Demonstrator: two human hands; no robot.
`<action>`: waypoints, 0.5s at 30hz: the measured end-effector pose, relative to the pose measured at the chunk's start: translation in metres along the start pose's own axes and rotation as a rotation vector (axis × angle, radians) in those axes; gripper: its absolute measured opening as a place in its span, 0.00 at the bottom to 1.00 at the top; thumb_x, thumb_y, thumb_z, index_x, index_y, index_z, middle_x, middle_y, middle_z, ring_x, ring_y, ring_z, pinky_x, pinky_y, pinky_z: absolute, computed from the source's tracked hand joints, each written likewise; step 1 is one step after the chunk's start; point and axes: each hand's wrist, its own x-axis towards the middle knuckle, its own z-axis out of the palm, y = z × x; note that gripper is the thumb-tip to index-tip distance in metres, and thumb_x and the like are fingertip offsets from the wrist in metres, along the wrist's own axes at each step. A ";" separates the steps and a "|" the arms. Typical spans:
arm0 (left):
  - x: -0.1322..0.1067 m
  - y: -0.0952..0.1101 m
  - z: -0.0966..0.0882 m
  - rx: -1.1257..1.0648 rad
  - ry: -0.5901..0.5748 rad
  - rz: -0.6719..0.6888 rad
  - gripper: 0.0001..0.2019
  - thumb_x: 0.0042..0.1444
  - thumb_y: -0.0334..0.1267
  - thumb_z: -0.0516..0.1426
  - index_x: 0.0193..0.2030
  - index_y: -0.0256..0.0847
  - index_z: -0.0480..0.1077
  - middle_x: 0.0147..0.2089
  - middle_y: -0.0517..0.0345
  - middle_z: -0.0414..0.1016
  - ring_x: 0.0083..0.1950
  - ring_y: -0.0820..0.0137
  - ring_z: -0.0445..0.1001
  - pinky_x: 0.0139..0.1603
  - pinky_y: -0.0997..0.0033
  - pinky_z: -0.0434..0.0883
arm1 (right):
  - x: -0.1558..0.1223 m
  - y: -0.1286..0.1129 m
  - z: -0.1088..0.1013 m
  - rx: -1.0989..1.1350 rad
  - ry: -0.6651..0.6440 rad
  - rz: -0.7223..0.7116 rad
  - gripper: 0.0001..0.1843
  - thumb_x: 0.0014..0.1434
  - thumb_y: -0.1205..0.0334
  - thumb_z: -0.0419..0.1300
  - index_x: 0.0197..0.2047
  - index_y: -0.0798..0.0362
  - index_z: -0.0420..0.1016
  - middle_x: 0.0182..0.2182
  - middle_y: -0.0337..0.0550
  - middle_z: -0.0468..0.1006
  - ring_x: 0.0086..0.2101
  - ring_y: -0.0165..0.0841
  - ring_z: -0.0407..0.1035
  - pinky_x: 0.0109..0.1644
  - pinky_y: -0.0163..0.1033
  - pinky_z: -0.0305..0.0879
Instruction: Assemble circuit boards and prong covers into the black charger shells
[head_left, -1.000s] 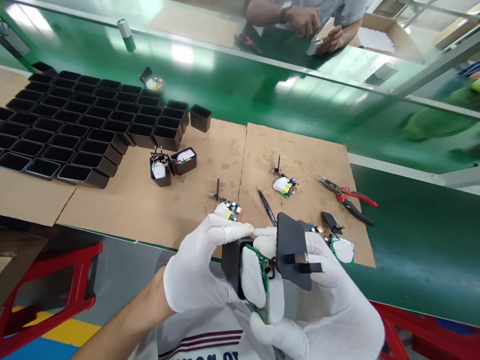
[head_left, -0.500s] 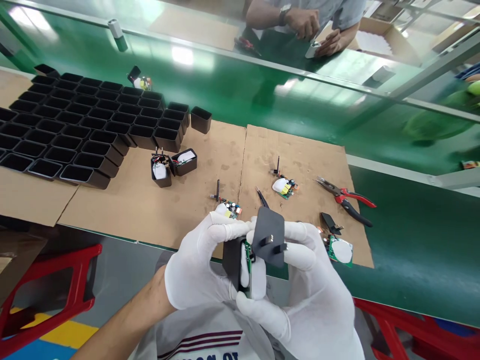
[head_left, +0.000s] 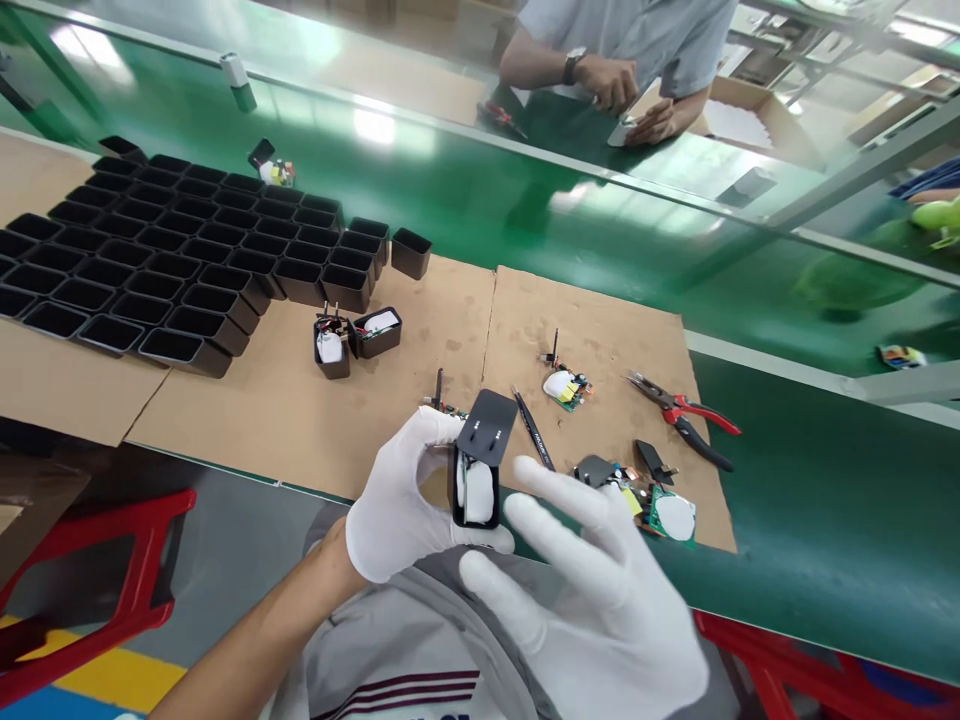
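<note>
My gloved left hand (head_left: 409, 500) is wrapped round a black plastic charger case (head_left: 454, 490). Inside the case sits a circuit board with a white pad (head_left: 478, 492). A black plug cover (head_left: 487, 425) with two metal pins stands tilted up at the case's far rim. My gloved right hand (head_left: 581, 580) is open just right of the case, fingers spread, holding nothing. Beyond the hands lie black tweezers (head_left: 534, 428) and a loose circuit board (head_left: 568, 388) with a white pad. Another board (head_left: 673, 515) lies near the right hand, beside more parts.
Rows of black cases (head_left: 150, 255) fill the left side. Two filled cases (head_left: 376, 330) stand nearer on the cardboard (head_left: 420, 390). Red-handled pliers (head_left: 686, 415) lie at right. Across a metal rail, a co-worker's hands (head_left: 615, 95) handle a white part. Red stools (head_left: 135, 590) flank me.
The circuit board has gone down into the case. My right hand has let go of the plug cover and board and drawn away with fingers spread. The left hand still holds the case.
</note>
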 end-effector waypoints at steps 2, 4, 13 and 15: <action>0.000 0.001 -0.001 0.046 0.024 0.021 0.27 0.47 0.30 0.74 0.52 0.47 0.72 0.47 0.58 0.75 0.46 0.65 0.77 0.50 0.65 0.77 | -0.001 -0.003 0.010 -0.133 -0.045 -0.123 0.13 0.70 0.61 0.65 0.56 0.51 0.77 0.55 0.58 0.79 0.50 0.47 0.78 0.50 0.53 0.79; -0.001 0.002 -0.003 0.081 0.038 0.022 0.22 0.52 0.29 0.70 0.52 0.45 0.73 0.46 0.58 0.75 0.45 0.66 0.77 0.49 0.65 0.78 | 0.000 -0.006 0.019 -0.222 -0.067 -0.158 0.09 0.73 0.60 0.61 0.52 0.52 0.79 0.51 0.58 0.81 0.45 0.47 0.80 0.43 0.51 0.80; -0.014 -0.007 -0.004 0.345 0.237 0.001 0.24 0.52 0.30 0.70 0.55 0.47 0.72 0.47 0.59 0.75 0.45 0.66 0.77 0.49 0.65 0.78 | -0.018 -0.008 0.056 -0.133 0.127 0.039 0.18 0.66 0.68 0.68 0.57 0.43 0.82 0.58 0.51 0.82 0.39 0.36 0.83 0.43 0.40 0.82; -0.012 -0.002 -0.002 0.427 0.288 0.026 0.25 0.54 0.29 0.68 0.58 0.47 0.72 0.49 0.57 0.75 0.49 0.64 0.78 0.53 0.62 0.77 | -0.020 -0.007 0.067 0.042 0.223 0.178 0.19 0.63 0.70 0.70 0.55 0.43 0.83 0.56 0.48 0.84 0.42 0.37 0.84 0.49 0.42 0.82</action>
